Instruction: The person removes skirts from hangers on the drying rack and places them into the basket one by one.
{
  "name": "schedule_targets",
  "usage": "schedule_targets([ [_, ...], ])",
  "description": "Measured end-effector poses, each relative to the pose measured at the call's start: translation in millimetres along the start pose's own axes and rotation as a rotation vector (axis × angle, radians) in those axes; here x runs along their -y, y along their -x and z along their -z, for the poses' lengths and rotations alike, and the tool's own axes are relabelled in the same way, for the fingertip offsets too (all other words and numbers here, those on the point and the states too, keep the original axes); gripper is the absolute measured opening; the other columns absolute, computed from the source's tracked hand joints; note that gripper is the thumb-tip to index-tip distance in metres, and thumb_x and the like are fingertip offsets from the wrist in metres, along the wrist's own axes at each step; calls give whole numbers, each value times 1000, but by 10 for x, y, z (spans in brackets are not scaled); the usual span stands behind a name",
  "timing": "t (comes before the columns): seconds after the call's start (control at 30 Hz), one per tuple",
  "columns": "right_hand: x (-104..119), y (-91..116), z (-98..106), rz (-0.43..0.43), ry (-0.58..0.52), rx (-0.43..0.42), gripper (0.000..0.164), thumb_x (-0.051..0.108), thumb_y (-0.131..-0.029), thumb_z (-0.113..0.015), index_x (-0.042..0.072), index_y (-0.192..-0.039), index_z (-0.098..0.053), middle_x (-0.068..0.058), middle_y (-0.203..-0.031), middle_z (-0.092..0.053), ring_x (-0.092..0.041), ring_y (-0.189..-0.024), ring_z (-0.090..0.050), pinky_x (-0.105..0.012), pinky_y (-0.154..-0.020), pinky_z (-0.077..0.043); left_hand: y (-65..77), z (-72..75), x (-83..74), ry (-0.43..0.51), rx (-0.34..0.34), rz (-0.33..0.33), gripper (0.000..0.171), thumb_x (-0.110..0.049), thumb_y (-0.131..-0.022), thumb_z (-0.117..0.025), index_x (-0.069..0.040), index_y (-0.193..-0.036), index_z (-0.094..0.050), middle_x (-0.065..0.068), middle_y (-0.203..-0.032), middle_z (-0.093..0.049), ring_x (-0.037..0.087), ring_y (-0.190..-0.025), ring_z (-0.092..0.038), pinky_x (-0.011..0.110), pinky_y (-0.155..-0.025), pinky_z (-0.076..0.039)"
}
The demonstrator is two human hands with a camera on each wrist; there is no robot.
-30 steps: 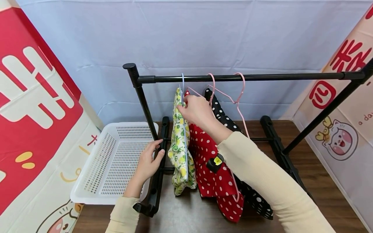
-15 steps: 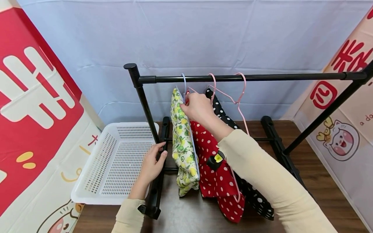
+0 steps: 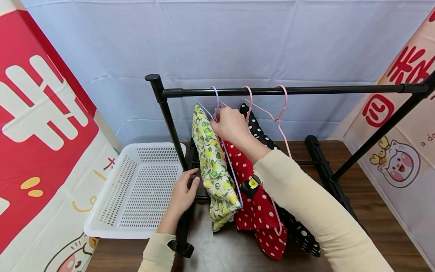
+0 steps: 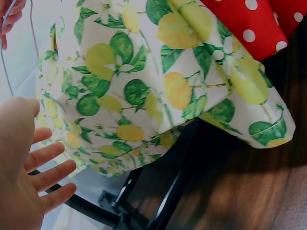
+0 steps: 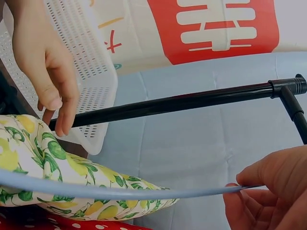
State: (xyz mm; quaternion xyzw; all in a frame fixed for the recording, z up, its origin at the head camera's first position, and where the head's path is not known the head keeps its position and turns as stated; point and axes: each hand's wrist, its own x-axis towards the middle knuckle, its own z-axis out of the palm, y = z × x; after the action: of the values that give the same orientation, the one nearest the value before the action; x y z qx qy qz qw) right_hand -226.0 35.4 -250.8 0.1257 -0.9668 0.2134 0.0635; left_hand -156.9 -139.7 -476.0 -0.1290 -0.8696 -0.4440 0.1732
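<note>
While both cream sleeves (image 3: 299, 200) come in from the bottom edge over the wooden tabletop (image 3: 207, 260), the left hand (image 3: 182, 195) is the closest one, fingers loose and apart, nothing in its grip. It's right next to the lemon-print garment (image 3: 215, 166), though honestly I can't tell if they're touching. On that same side, there's a white perforated basket (image 3: 119, 232) sitting just outside the rack's left leg.

The lemon-print one is on a thin blue hanger (image 5: 110, 193), leftmost on the rack, and it's turned at an angle. A bit further up, the right hand (image 3: 232, 126) has that hanger pinched between thumb and fingers, near the top and just below the hook. Right behind that arm you've got a red polka-dot garment (image 3: 263, 211), then a black polka-dot garment (image 3: 300, 238), with two pink hooks (image 3: 284, 102) up on the bar.

All three hooks, blue one included, sit over the black rail (image 3: 340, 90). Way at the back it's a pale blue cloth (image 3: 217, 45), kinda creased.
</note>
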Motion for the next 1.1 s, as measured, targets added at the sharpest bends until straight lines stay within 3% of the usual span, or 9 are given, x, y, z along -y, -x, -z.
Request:
schedule_targets([
  [0.27,-5,0,-5,5,0,-28,23,26,-90,-54,6,-92,-65,-3,-53,-45,-17,-42,-40,-24,-39,-28,39,-113,5,9,-57,62,31,-22,-94,-52,-5,-120,-58,9,-112,-61,21,-94,-62,39,-77,-50],
  [0.53,-22,-2,-10,7,7,-83,23,24,-89,-54,8,-79,-67,-1,-49,-43,-16,-42,-41,-24,-39,-29,38,-165,31,76,-48,162,33,-27,-96,-49,-6,-120,-57,6,-103,-63,17,-85,-61,32,-70,-50],
  [0.77,-27,3,12,7,-13,-96,24,24,-89,-54,8,-84,-72,-1,-47,-46,-15,-39,-40,-23,-37,-27,3,-204,35,99,-54,253,34,-30,-96,-48,-9,-121,-57,7,-104,-62,19,-87,-60,35,-72,-49],
  [1.1,-4,34,122,30,-31,-149,35,22,-88,-54,8,-57,-59,-1,-44,-41,-16,-39,-38,-24,-38,-25,-77,-272,59,135,-67,337,36,-33,-96,-47,-9,-121,-57,9,-104,-64,22,-87,-59,36,-70,-48],
])
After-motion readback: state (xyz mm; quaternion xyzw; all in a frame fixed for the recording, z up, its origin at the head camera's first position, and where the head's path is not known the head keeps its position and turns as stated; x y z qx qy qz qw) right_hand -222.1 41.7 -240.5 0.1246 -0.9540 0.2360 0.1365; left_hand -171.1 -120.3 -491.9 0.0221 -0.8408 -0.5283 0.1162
